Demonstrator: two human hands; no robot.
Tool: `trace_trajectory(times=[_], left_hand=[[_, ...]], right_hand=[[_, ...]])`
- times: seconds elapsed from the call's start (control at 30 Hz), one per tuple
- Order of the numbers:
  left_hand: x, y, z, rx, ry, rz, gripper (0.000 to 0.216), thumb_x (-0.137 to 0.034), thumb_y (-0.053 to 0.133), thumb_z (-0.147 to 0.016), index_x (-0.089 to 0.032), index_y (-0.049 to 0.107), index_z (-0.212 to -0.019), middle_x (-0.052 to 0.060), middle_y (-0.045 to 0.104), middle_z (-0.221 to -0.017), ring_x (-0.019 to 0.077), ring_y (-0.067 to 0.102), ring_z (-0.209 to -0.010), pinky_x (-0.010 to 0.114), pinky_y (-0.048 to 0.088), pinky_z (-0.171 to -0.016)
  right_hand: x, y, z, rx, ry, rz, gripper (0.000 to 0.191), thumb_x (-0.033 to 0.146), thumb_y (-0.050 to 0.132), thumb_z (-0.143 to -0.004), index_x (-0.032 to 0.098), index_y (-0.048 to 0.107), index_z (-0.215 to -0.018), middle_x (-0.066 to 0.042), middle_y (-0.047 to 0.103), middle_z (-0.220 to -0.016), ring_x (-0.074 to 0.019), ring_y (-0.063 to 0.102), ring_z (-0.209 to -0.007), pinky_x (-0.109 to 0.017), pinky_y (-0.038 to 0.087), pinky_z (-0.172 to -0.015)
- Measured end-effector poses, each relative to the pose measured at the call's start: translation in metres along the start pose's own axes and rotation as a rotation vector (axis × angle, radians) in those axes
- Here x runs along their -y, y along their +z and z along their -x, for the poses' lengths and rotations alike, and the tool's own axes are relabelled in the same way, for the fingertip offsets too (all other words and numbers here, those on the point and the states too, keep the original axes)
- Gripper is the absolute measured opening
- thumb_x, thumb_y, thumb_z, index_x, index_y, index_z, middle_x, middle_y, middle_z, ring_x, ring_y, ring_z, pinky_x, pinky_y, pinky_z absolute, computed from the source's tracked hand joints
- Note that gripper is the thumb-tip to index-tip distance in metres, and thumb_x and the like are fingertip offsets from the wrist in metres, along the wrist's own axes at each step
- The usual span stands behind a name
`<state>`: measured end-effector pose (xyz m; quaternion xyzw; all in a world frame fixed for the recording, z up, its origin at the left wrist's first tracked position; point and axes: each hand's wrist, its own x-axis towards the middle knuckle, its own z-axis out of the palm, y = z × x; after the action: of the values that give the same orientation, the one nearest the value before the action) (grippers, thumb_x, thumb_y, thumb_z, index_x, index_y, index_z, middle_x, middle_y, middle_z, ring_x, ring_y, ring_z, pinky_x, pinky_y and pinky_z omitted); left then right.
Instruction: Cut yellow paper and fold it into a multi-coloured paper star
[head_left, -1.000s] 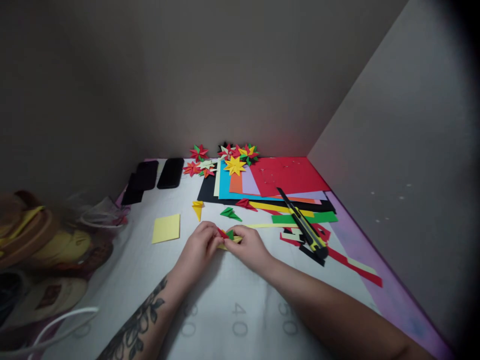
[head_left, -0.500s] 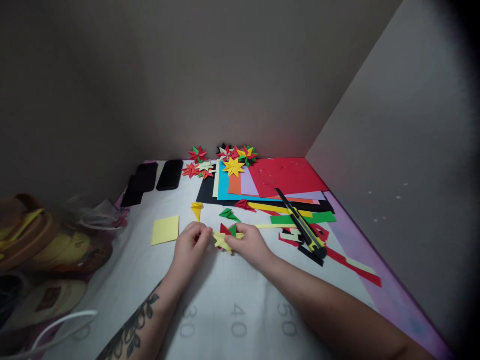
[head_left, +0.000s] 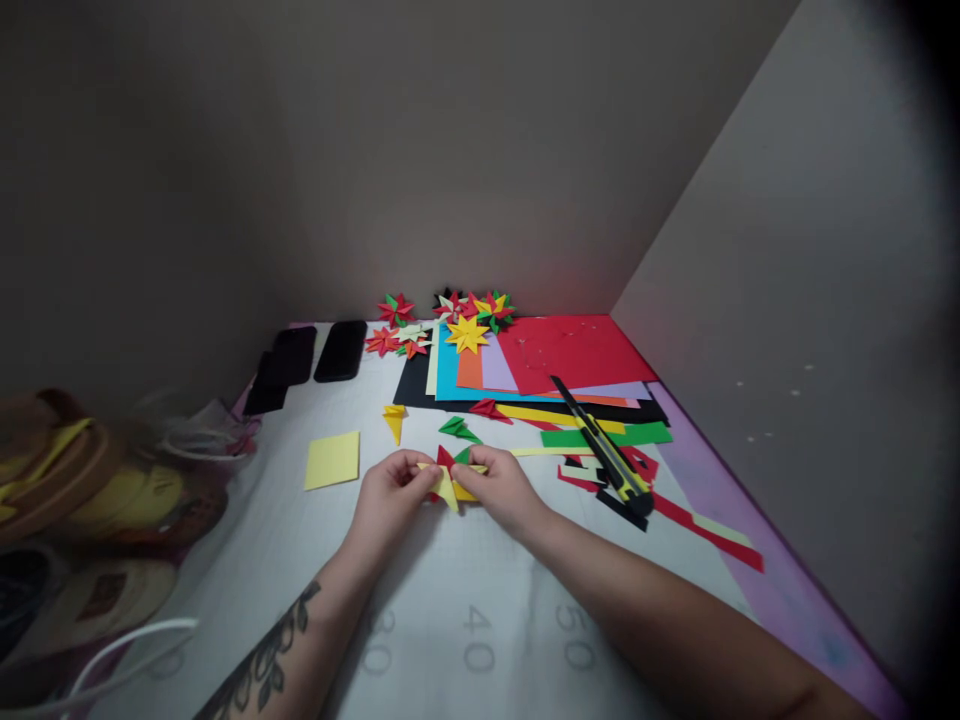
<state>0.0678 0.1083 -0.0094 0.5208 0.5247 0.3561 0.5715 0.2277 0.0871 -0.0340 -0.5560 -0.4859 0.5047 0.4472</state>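
Both of my hands hold a partly built paper star (head_left: pixel 450 480) of yellow, red and green folded points, low over the white cutting mat (head_left: pixel 450 620). My left hand (head_left: pixel 391 492) pinches its left side, my right hand (head_left: pixel 501 490) grips its right side. Loose folded points lie just beyond: a yellow one (head_left: pixel 394 418), a green one (head_left: pixel 459 429) and a red one (head_left: pixel 491 409). A pale yellow paper square (head_left: pixel 332 459) lies to the left of my left hand.
A stack of coloured sheets (head_left: pixel 555 360) fills the far right, with finished paper stars (head_left: pixel 468 318) behind. A yellow-black utility knife (head_left: pixel 604 452) lies on paper scraps (head_left: pixel 675 515) to the right. Two black phones (head_left: pixel 315 352) sit far left. Bags (head_left: pixel 90 490) crowd the left edge.
The paper star has been turned and lifted slightly between my hands, showing more of its yellow points. My left hand let go briefly, then took hold of its left side again.
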Motion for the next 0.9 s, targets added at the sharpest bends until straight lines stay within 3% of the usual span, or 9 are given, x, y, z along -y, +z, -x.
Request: trace_trajectory(times=[0.27, 0.4, 0.57, 0.7, 0.9], left_hand=[[-0.003, 0.001, 0.002, -0.017, 0.099, -0.106, 0.020, -0.034, 0.067, -0.072, -0.015, 0.063, -0.078, -0.003, 0.059, -0.061, 0.0108, 0.055, -0.056, 0.020, 0.042, -0.054], [0.000, 0.006, 0.004, -0.005, 0.136, -0.011, 0.029, -0.032, 0.069, -0.071, -0.016, 0.060, -0.093, -0.002, 0.060, -0.070, 0.0115, 0.058, -0.064, 0.021, 0.046, -0.058], [0.001, 0.008, 0.003, 0.025, 0.113, 0.078, 0.023, -0.027, 0.069, -0.071, -0.016, 0.058, -0.088, -0.002, 0.061, -0.071, 0.0111, 0.058, -0.065, 0.021, 0.047, -0.059], [0.000, 0.006, 0.002, 0.020, 0.128, 0.019, 0.021, -0.027, 0.069, -0.071, -0.016, 0.058, -0.085, -0.003, 0.059, -0.069, 0.0108, 0.058, -0.062, 0.020, 0.045, -0.058], [-0.004, -0.007, 0.001, 0.109, 0.132, -0.112, 0.025, -0.035, 0.064, -0.075, -0.016, 0.061, -0.090, 0.001, 0.064, -0.072, 0.0141, 0.060, -0.066, 0.024, 0.047, -0.062]], right_hand=[[0.001, 0.004, 0.000, 0.041, 0.034, -0.091, 0.022, 0.036, 0.065, -0.072, 0.016, 0.058, -0.068, 0.002, 0.055, -0.061, -0.0118, 0.052, -0.053, -0.022, 0.041, -0.046], [0.002, 0.004, 0.000, -0.003, 0.028, -0.110, 0.020, 0.034, 0.067, -0.070, 0.016, 0.059, -0.068, 0.002, 0.055, -0.062, -0.0107, 0.050, -0.055, -0.020, 0.040, -0.047], [0.007, 0.004, 0.000, 0.017, 0.035, -0.170, 0.020, 0.035, 0.066, -0.069, 0.017, 0.056, -0.066, 0.005, 0.049, -0.057, -0.0092, 0.044, -0.050, -0.020, 0.036, -0.045], [0.010, 0.004, 0.001, 0.014, 0.031, -0.154, 0.020, 0.032, 0.066, -0.067, 0.018, 0.051, -0.064, 0.006, 0.048, -0.055, -0.0088, 0.042, -0.049, -0.020, 0.034, -0.044], [0.006, 0.002, 0.002, 0.009, 0.039, -0.112, 0.015, 0.029, 0.064, -0.068, 0.018, 0.053, -0.065, 0.005, 0.050, -0.055, -0.0094, 0.046, -0.048, -0.020, 0.036, -0.043]])
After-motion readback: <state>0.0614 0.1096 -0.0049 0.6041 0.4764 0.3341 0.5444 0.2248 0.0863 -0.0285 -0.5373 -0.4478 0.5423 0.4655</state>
